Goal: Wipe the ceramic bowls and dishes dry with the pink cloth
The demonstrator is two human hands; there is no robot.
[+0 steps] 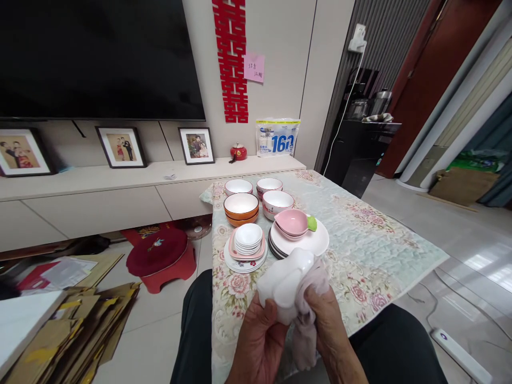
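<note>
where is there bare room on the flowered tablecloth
Widest patch: flowered fabric tablecloth from the flat white plate to the right edge. Smaller: the near-left strip beside the left hand holding a glossy white dish. Crowded: behind that strip, with stacked orange-brown bowls and small white bowls.

Bowls [241, 204] are arranged near the far left corner of the bench [368, 250]. Before them, along the left edge, small dishes [248, 234] are stacked on plates [231, 262]. To their right, nested bowls [291, 222] are placed on a plate stack [320, 237]. Nearer, a dish [278, 282] is held in the left hand [258, 330], against a cloth [305, 333] in the right hand [327, 312].
</note>
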